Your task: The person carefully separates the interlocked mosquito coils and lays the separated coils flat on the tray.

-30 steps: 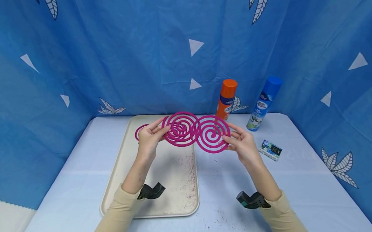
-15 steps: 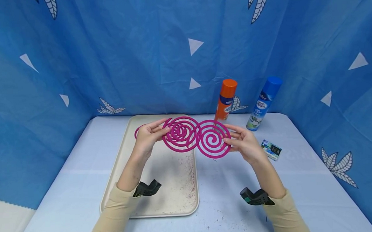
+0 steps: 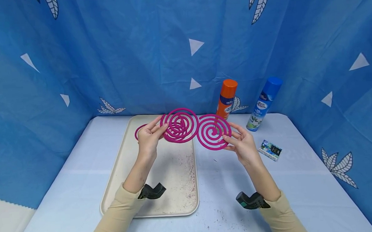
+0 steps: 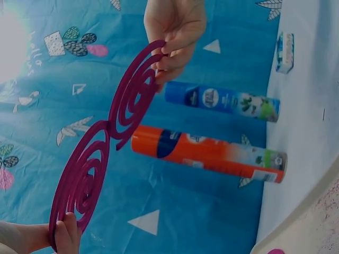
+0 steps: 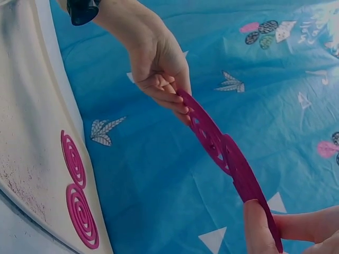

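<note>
In the head view, my left hand (image 3: pixel 148 139) pinches the outer edge of a magenta mosquito coil (image 3: pixel 197 125) between thumb and fingers. On the other side, my right hand (image 3: pixel 245 146) grips a second mosquito coil (image 3: pixel 213 131) by its outer ring. Both coils are raised above the table, and their edges meet in the middle. The left wrist view shows the coils side by side, tilted, with a hand at each outer end. More magenta coils (image 5: pixel 81 214) lie on the beige tray (image 3: pixel 164 187), partly hidden behind my left hand in the head view.
An orange spray can (image 3: pixel 224 100) and a blue spray can (image 3: pixel 262 105) stand at the back right. A small printed box (image 3: pixel 270 150) lies before the blue can. Dark reddish crumbs speckle the tray's right side and the white table (image 3: pixel 222 198). Blue curtains (image 3: pixel 158 61) surround the table.
Both hands and coils dipped slightly at half a second ago, then rose again. The two held coils overlapped a second ago and now sit edge to edge. The grip is unchanged.
</note>
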Tool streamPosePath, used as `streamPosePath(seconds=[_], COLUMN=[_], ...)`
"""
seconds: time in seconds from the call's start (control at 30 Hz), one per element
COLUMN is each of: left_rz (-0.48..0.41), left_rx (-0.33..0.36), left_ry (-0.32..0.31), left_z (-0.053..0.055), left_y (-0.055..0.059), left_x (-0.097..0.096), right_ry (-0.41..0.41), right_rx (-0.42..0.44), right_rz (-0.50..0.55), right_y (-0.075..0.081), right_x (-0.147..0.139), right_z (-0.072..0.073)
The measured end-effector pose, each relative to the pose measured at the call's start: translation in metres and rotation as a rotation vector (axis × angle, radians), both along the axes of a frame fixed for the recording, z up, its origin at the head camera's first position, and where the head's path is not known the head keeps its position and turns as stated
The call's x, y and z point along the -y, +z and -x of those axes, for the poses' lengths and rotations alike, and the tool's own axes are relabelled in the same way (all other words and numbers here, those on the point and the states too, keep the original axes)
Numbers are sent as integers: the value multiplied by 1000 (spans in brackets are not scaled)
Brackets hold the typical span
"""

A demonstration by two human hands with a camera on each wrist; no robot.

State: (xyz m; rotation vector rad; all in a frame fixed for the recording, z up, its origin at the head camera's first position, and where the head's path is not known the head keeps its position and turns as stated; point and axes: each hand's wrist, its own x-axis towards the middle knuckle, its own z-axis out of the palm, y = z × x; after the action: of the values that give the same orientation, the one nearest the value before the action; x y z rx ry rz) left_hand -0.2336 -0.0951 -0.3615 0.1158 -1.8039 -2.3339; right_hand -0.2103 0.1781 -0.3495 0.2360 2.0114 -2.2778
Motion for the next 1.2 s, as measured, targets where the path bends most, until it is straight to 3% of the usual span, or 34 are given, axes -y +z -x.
streamPosePath(seconds=[0.53, 1.2], left_rz=[-3, -33], left_rx=[9, 77], left_ry=[-25, 14], left_z=[-1, 3], left_y=[3, 4], left_x=[3, 20], right_ry=[26, 33], right_rx=[-39, -29], right_rz=[-13, -1], right_y=[1, 0], right_x=[-2, -1], right_z=[-1, 0])
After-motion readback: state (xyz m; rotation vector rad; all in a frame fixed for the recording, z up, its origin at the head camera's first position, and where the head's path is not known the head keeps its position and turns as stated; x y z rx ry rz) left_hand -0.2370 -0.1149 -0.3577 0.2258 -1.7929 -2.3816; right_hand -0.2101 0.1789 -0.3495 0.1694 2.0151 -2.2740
